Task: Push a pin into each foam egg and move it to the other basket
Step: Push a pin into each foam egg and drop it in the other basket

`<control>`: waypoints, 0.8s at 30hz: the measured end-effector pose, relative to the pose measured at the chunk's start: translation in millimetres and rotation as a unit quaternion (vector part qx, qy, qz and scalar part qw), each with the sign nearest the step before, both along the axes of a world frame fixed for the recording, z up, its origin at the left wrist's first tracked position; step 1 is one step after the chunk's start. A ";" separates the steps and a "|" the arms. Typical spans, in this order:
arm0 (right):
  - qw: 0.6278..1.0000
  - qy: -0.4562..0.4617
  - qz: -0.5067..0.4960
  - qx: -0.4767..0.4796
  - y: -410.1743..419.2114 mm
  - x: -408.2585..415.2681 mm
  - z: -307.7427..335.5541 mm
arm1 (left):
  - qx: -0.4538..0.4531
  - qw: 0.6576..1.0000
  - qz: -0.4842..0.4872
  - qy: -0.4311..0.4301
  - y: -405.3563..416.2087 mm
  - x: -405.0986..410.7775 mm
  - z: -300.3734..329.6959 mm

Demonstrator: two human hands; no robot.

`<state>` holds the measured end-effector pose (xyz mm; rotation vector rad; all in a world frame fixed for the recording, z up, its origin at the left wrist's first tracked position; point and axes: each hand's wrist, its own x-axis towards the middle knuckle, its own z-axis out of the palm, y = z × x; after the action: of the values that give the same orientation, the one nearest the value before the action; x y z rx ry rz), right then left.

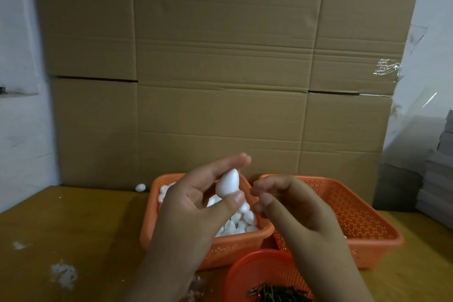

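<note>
Surface: a yellow-brown wooden table (73,223) with white crumbs scattered on its left part.
Room: a flattened cardboard sheet (220,68) stands against a pale wall behind the table; grey stacked boards (438,179) sit at the right edge.
Left basket (171,240): orange, perforated, heaped with white foam eggs (241,222).
Right basket (355,216): orange, touching the left one; the hands hide much of its inside.
Round basket (257,274): red, nearest the camera, holding dark pins (277,293).
Stray egg (140,187): on the table by the cardboard, left of the baskets.
Left hand (196,206): raised over the left basket, thumb and fingers pinching 1 foam egg (228,182), pointed end up.
Right hand (296,206): just beside the egg, fingers curled, fingertips pressed together; blur hides whether a pin is between them.
</note>
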<state>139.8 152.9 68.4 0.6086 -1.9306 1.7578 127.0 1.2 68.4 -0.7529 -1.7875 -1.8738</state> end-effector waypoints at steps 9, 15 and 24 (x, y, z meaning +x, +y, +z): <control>0.994 -0.077 0.056 -0.052 -8.9 -5.1 -4.7 | -0.227 0.954 0.141 0.135 11.7 3.8 -4.8; 0.982 -0.126 0.102 -0.098 0.1 -10.8 -8.0 | -0.147 0.983 0.078 0.084 11.4 2.3 -6.3; 0.877 -0.243 0.312 -0.271 -0.4 -13.2 -5.4 | -0.098 0.995 0.012 -0.004 5.7 -4.5 -6.7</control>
<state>126.6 152.5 63.0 0.6628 -1.4476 2.9590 122.4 6.9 61.7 -0.7906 -1.9977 -1.7050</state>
